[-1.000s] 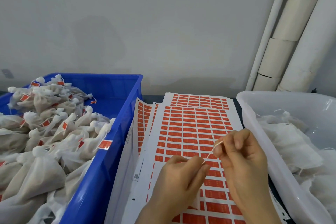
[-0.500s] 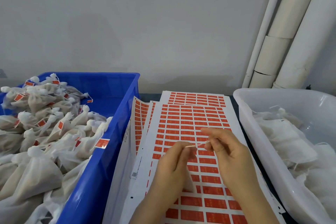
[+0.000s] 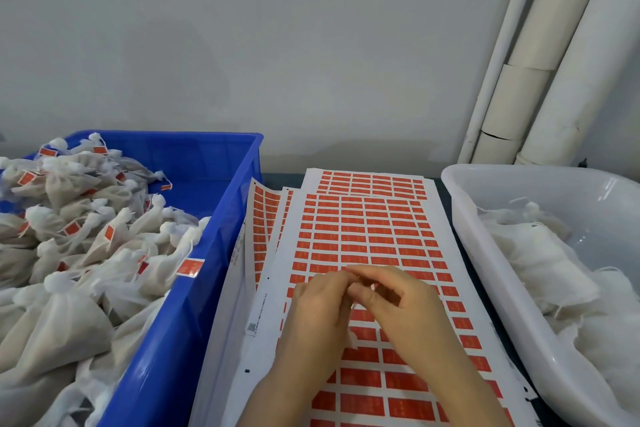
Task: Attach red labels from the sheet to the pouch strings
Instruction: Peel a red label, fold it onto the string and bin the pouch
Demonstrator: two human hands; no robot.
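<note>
Between blue bin [image 3: 194, 274] and white tub [image 3: 485, 253], two hands [image 3: 320, 310] [image 3: 403, 310] on one string [image 3: 354, 304]

Layout of the table [image 3: 277, 178]. A stack of label sheets [image 3: 363, 229] lies at centre, fanned toward 9 o'clock. At 9 o'clock, just beside the sheets, a crate [image 3: 221, 236] holds heaped tied pouches [image 3: 69, 315]. At 3 o'clock, a tub [image 3: 595, 194] holds loose pouches [image 3: 533, 260]. At 1 o'clock, behind the tub, pipes [image 3: 554, 80] stand against the wall [image 3: 242, 45]. At 6 o'clock, left hand [image 3: 318, 308] and right hand [image 3: 405, 308] meet over the top sheet.

Print on red labels [image 3: 353, 239] illegible, maybe txt.
</note>
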